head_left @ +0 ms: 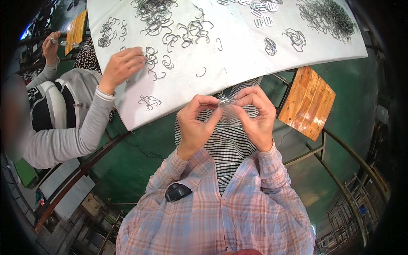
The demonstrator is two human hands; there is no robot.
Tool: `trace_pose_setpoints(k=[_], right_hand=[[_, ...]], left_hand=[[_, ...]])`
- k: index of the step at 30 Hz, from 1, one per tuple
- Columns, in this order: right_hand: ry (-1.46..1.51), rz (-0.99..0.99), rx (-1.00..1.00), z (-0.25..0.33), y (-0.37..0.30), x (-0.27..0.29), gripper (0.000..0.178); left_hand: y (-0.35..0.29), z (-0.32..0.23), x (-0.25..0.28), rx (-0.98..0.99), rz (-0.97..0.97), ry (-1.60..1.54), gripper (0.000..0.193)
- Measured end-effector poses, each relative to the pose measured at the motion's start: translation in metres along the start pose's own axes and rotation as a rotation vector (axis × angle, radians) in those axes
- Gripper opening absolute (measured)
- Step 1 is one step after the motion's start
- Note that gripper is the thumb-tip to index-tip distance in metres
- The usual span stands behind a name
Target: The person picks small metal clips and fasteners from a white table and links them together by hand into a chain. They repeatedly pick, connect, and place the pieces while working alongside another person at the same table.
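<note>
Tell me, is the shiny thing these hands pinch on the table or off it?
Off it: the left hand and right hand hold the shiny thing between them, on the near side of the white table.

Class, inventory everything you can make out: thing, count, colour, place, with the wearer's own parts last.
Table: one, white, top
Bent wire pieces: too many to count, grey, piled and scattered on the table
Slotted pieces: several, silvery, table's far side
Wooden seats: two, orange-brown, right and upper left
Metal frames: several, dark, both sides
Floor: one, green, beneath
Co-worker: one, grey-sleeved, left
Small piece: one, silvery, centre
Plaid shirt: one, pink-blue, bottom
Left hand: one, bare, pinching the small piece
Right hand: one, bare, likewise
</note>
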State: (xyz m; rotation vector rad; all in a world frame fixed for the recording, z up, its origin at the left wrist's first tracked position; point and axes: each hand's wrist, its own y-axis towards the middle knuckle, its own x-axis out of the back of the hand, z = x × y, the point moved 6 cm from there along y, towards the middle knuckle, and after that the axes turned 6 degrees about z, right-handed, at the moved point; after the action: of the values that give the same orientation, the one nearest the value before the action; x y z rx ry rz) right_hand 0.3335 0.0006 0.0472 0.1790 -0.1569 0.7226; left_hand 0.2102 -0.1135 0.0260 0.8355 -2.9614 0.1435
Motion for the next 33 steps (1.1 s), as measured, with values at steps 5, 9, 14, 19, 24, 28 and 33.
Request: trace_pose_setpoints(k=[5, 9, 14, 19, 24, 28, 33], right_hand=[[-0.040, -0.032, 0.015, -0.002, 0.000, 0.004, 0.015], [-0.001, -0.019, 0.115, -0.001, 0.001, -0.002, 0.016], [-0.158, -0.098, 0.255, 0.011, -0.002, -0.004, 0.018], [-0.224, -0.137, 0.301, 0.013, -0.002, 0.000, 0.020], [-0.301, -0.134, 0.340, 0.016, 0.000, -0.001, 0.019], [-0.255, -0.135, 0.287, 0.009, 0.001, -0.002, 0.018], [-0.227, -0.132, 0.250, -0.003, 0.001, -0.005, 0.016]], left_hand=[[0.005, -0.003, -0.003, -0.022, -0.073, 0.003, 0.018], [0.007, -0.001, -0.008, -0.062, 0.004, 0.160, 0.020], [0.048, -0.013, 0.001, -0.229, 0.121, 0.571, 0.015], [0.163, -0.005, -0.036, -0.354, 0.170, 0.594, 0.013], [0.234, 0.015, -0.101, -0.494, 0.027, 0.751, 0.025], [0.230, 0.017, -0.092, -0.280, 0.111, 0.587, 0.026], [0.137, 0.021, -0.036, 0.063, 0.256, 0.158, 0.020]])
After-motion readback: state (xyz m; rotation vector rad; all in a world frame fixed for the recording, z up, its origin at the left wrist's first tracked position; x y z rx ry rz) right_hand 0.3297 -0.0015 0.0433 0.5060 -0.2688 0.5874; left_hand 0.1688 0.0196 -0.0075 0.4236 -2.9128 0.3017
